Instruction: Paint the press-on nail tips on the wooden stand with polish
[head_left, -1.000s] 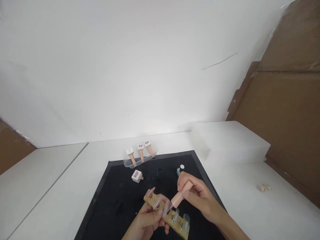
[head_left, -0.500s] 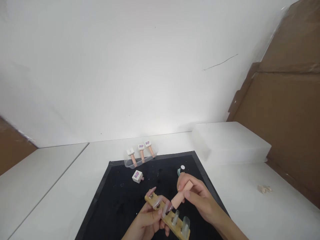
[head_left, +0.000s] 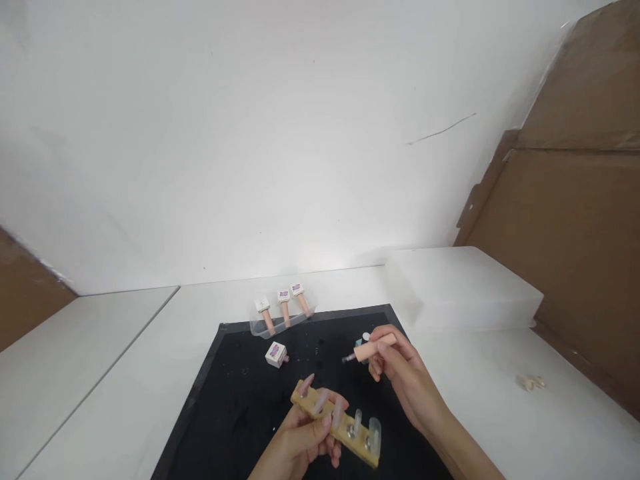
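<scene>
My left hand (head_left: 305, 437) is closed around a yellow stand (head_left: 345, 437) that carries a row of false nails. Three of the false nails (head_left: 306, 385) look pinkish; the two at the right end (head_left: 375, 433) are clear. Between the thumb and fingers of my right hand (head_left: 397, 363) is a nail polish brush (head_left: 373, 348) with a pink cap-handle, its bristle tip pointing left, apart from the nails. An uncapped white nail polish bottle (head_left: 275, 355) lies on its side on the black mat (head_left: 235, 400). Behind my right fingers, a small green bottle (head_left: 359, 347) is partly hidden.
At the mat's far edge a clear plastic tray (head_left: 260, 329) holds three white bottles with pink caps (head_left: 284, 305). A white box-like block (head_left: 463, 287) stands at the back right. Small pale pieces (head_left: 531, 382) lie on the white table to the right, near a cardboard panel (head_left: 565, 220).
My right hand has lifted the brush off the middle nail and moved it up and to the right. My left hand keeps hold of the stand, which has turned slightly.
</scene>
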Motion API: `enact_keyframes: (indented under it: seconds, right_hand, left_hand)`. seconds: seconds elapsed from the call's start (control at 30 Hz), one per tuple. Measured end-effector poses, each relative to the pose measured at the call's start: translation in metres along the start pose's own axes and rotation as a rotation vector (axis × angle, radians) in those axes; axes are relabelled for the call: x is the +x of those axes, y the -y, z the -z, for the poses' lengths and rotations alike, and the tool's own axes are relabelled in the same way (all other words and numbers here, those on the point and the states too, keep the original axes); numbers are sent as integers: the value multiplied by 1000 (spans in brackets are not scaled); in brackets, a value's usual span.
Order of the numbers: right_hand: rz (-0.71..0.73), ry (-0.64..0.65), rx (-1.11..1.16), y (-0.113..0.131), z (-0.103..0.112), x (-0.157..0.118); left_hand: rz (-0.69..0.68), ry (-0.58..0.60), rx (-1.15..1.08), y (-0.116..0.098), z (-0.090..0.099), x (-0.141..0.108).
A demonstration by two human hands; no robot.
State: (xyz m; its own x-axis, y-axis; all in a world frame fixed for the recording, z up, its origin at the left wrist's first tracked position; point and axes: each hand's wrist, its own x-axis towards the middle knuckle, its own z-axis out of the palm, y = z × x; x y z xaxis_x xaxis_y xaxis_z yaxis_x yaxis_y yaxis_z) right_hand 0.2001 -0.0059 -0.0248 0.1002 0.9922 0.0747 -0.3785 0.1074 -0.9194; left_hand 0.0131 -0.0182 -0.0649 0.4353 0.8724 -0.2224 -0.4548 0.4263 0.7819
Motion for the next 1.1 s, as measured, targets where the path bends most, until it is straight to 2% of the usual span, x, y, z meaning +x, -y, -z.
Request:
enact_keyframes:
  seconds: [0.1,0.2,0.4,0.7,0.93,1.1]
  right_hand:
    - [12,-57,-63,-1,0,2]
    - [34,-58,-140,0,0,4]
    - [-17,39,-237,9,-6,2]
    - [-278,160,-7,19,-13,-5]
    - [-297,190,88,20,-12,-5]
    - [-295,181,98,16,-11,-3]
  left_hand:
    - [-81,-85,91,-4,-8,-3]
    - [-156,-145,172,-10,-16,-7]
    - [-166,-135,150,-18,-24,-14]
    - [-88,-77,-34,-19,-23,-13]
    - [-75,-119,-43,-26,-26,-16]
    - [-163,-164,-34,-23,-27,-15]
